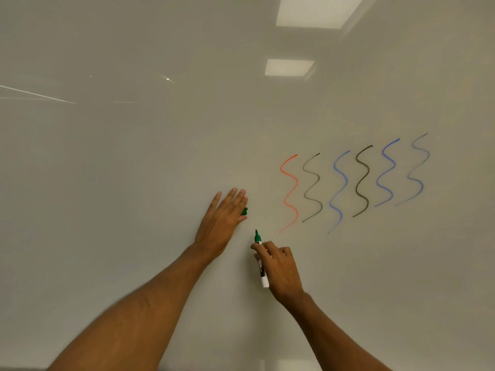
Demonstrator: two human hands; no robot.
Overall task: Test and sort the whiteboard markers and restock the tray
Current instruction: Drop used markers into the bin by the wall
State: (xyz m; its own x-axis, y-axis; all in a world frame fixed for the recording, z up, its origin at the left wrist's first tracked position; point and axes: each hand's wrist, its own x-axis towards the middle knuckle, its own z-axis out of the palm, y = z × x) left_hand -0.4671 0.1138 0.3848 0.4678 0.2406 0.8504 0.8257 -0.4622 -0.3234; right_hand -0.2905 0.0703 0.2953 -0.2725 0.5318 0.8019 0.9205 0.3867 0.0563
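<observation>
Board (107, 183) fills our view, glossy and pale. Two ceiling-light reflections (310, 12) show high above both hands.

Left hand (222, 220): we see straight fingers close together, laid toward the board, arm stretched up from lower left. Green cap (244, 211) pokes out at its index-finger side. The thumb is hidden, so we cannot tell how the cap is held.

Right hand (281, 269): just below and right of the left, not touching it. Fingers are curled round the marker (263, 274), pinching it near the nib end. The marker is uncapped, green nib pointing up past the fingertips, white butt sticking out below the hand. We cannot tell whether the nib meets the board.

Up and right of the right hand we count six squiggles in a row, nearest first: red (290, 192), thin black (312, 187), blue (338, 191), dark black (363, 180), strong blue (385, 172), faint blue (416, 170).
</observation>
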